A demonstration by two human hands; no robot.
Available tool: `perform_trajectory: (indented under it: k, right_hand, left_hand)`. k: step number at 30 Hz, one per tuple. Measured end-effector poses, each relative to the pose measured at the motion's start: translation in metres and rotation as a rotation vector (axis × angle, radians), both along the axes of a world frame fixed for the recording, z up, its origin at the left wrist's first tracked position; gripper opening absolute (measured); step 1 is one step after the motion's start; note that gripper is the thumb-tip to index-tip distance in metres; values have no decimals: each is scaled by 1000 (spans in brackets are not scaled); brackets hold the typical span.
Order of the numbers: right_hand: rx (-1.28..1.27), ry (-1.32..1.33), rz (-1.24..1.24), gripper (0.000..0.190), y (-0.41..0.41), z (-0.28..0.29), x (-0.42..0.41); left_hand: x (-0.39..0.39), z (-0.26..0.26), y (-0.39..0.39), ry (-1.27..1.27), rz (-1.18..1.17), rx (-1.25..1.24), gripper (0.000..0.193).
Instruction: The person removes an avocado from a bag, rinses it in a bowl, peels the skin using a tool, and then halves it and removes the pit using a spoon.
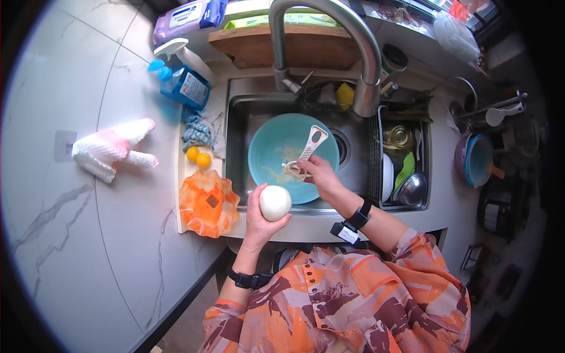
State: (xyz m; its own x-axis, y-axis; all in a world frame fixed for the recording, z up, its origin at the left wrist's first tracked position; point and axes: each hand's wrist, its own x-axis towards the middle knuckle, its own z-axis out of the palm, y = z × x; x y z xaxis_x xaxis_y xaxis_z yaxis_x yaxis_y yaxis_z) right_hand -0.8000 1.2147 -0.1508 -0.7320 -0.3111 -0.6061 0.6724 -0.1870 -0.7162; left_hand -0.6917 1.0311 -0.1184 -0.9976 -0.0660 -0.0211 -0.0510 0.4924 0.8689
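My left hand (pixel 256 223) grips a round, white, smooth vegetable (pixel 275 203), seemingly peeled, over the sink's front rim. My right hand (pixel 321 174) holds a white vegetable peeler (pixel 308 148) by its head end, with the perforated handle pointing up and away. The peeler is over a turquoise plastic basin (pixel 269 132), apart from the vegetable. Pale peelings (pixel 289 154) lie on the basin's floor. This basin stands in a stainless-steel sink (pixel 240 132), beside the drain.
An arched faucet (pixel 371 57) rises behind the basin. On the right, a dish rack (pixel 375 154) holds a metal bowl (pixel 412 189). Left of the sink are an orange scalloped dish (pixel 194 207), two small yellow-orange fruits (pixel 203 159), a cloth (pixel 197 132) and a blue pump bottle (pixel 187 86).
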Motion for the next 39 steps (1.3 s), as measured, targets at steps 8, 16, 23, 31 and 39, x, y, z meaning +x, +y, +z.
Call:
perform_trajectory:
  k: [8,16,23,31,39]
  right_hand:
    - [-232,-234,-53,25,-5,9,7]
    - [-651,-238,-281,19,-26,8,16]
    - [-588,-223,-167,19,-17,31,14]
    - [-322,-105,179,27,2,19,6]
    - [-212,14,288,31,-11,24,14]
  left_hand:
    - [2,-3,2,-106,29,425,93]
    - [-11,16,-7,-413,14,755,93]
    - [-11,11,-9,-445,56,857,89]
    - [-8,3,-9,-446,82,879,84]
    - [-8,2,-9,-480,96,779,83]
